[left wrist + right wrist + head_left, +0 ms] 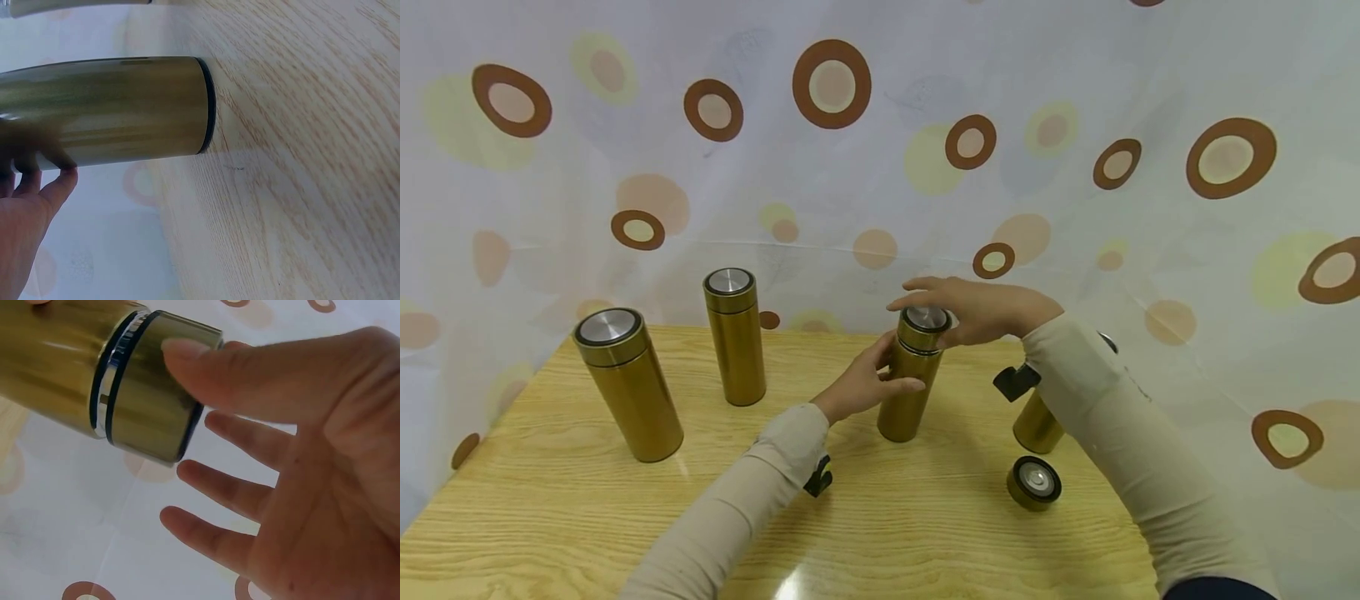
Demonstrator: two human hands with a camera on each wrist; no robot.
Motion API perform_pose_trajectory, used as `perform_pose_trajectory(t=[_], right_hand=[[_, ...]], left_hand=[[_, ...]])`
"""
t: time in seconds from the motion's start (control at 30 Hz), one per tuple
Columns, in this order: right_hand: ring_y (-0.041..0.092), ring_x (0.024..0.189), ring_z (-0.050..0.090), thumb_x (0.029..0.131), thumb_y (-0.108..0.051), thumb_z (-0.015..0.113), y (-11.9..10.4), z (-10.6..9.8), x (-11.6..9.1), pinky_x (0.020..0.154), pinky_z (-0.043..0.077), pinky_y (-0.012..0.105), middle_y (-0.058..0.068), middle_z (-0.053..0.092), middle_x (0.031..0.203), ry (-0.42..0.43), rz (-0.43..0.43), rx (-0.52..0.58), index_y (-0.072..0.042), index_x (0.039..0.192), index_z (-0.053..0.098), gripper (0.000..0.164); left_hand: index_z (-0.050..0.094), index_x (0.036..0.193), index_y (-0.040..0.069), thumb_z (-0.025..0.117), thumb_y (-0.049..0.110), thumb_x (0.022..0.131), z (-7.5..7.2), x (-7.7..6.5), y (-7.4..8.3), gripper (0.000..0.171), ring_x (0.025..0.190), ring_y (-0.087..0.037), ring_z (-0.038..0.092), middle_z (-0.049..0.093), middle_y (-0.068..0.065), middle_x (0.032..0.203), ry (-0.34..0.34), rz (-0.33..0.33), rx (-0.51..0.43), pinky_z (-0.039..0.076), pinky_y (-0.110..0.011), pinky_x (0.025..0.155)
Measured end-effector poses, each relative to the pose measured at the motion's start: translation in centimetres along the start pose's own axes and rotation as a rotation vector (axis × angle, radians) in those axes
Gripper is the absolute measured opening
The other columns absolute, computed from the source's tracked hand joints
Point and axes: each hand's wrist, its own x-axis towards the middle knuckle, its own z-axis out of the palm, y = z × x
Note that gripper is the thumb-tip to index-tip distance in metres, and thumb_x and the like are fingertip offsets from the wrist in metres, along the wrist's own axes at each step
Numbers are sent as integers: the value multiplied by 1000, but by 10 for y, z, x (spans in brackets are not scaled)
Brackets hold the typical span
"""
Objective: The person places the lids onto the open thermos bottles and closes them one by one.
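A gold thermos bottle [904,412] stands upright near the middle of the table. My left hand [867,379] grips its body, thumb across the near side; the left wrist view shows fingertips [65,178] against the wall. Over the top, my right hand [981,308] pinches the gold lid [916,335], whose top is silver with a dark rim. In the right wrist view the thumb [194,359] presses the lid's side, and three other fingers spread out past it. Between lid and body shows a narrow silver ring with dark edges.
Two lidded gold bottles stand at left, a wide one [634,392] and a slimmer one [737,350] further back. Partly behind my right sleeve is another bottle [1037,429]. A loose lid [1033,485] lies before it on the wooden table [925,542]. A patterned curtain [880,183] hangs behind.
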Motion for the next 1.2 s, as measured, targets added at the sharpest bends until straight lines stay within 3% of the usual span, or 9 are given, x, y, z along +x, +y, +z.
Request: perform_pose_trajectory(t=[0.2,0.43,0.6,0.7,0.83,1.03,1.1,1.2], right_hand=[[32,133,40,86,11,63,0,2,3,105,40,50,11,39,148,-13,-9,13,-14,142,47,64],[31,132,43,86,7,65,-2,4,2,104,41,48,11,42,145,15,13,-36,-15,142,48,62],[32,130,45,86,4,66,-5,4,0,103,43,47,13,44,143,43,34,-63,-14,142,48,61],[32,128,46,87,1,67,-9,4,0,101,44,46,15,45,142,47,58,-86,-14,143,47,60],[30,119,53,90,-10,68,-12,4,2,96,47,44,16,49,135,43,100,-124,-13,144,45,59],[25,93,57,94,-36,62,-11,8,8,80,50,41,18,54,119,71,218,-158,-8,143,45,60],[25,91,57,93,-46,59,-9,13,11,77,49,40,17,56,114,114,273,-172,-5,137,50,61],[23,77,57,90,-58,55,-7,22,18,64,47,34,13,59,94,207,364,-193,-3,114,59,60]], left_hand=[[17,153,28,68,22,91,0,-1,4,81,139,-23,33,37,-2,149,-7,-23,-20,31,-48,112],[16,154,22,66,17,92,0,-13,27,80,141,-25,31,36,-4,150,-26,-28,-24,30,-47,113],[17,154,23,66,17,93,0,-12,26,79,140,-26,32,37,-4,149,-30,-8,-21,30,-49,112],[16,154,25,66,19,93,0,-6,16,79,140,-24,32,36,-3,149,-30,-2,-18,30,-48,112],[16,153,31,68,23,91,0,0,1,81,140,-21,33,37,1,149,-20,3,-14,31,-48,112],[20,150,40,70,29,89,0,0,-2,78,138,-18,35,38,7,147,-14,19,-7,32,-47,111],[19,150,42,70,30,89,0,-1,-1,80,139,-19,34,35,8,149,-14,22,-2,32,-47,111],[17,149,44,70,32,89,0,-2,-1,81,139,-19,33,33,10,150,-13,23,8,32,-48,112]])
